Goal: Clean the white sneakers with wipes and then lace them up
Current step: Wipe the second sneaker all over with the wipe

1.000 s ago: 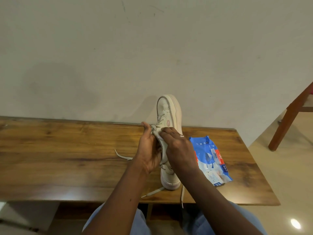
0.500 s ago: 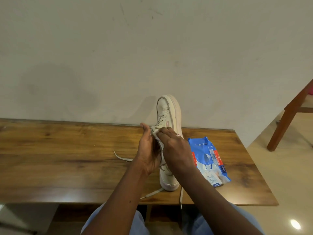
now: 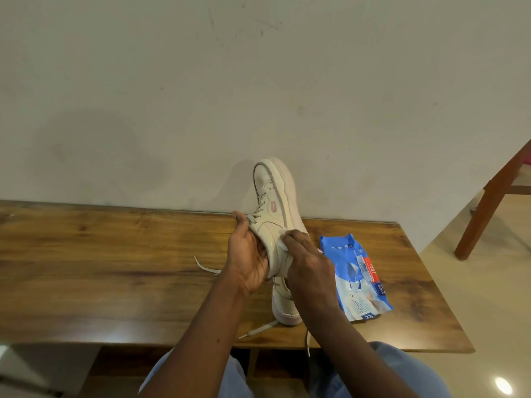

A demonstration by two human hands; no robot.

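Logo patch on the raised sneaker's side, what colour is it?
Pink patch on the white leather sneaker; head view shows it.

Held sneaker [image 3: 275, 202]: off-white, small pink patch on the side.
Sneaker on table [image 3: 284, 305]: white.
Wipe [image 3: 283, 242]: white.
Wipes pack [image 3: 356, 271]: blue and white, red label strip.
Loose lace [image 3: 205, 267]: white.
Table [image 3: 115, 268]: brown, darker wood grain.
Wall [image 3: 258, 96]: pale grey-white, faint dark scuffs.
Chair [image 3: 488, 208]: reddish brown.
Trousers [image 3: 402, 369]: light blue.

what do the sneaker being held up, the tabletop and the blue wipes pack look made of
The sneaker looks like smooth off-white leather or faux leather, going by its soft sheen and stitched panels. The table seems wood or wood-look laminate, glossy, with grain and light reflections. The wipes pack is likely thin plastic film, shiny and crinkled.
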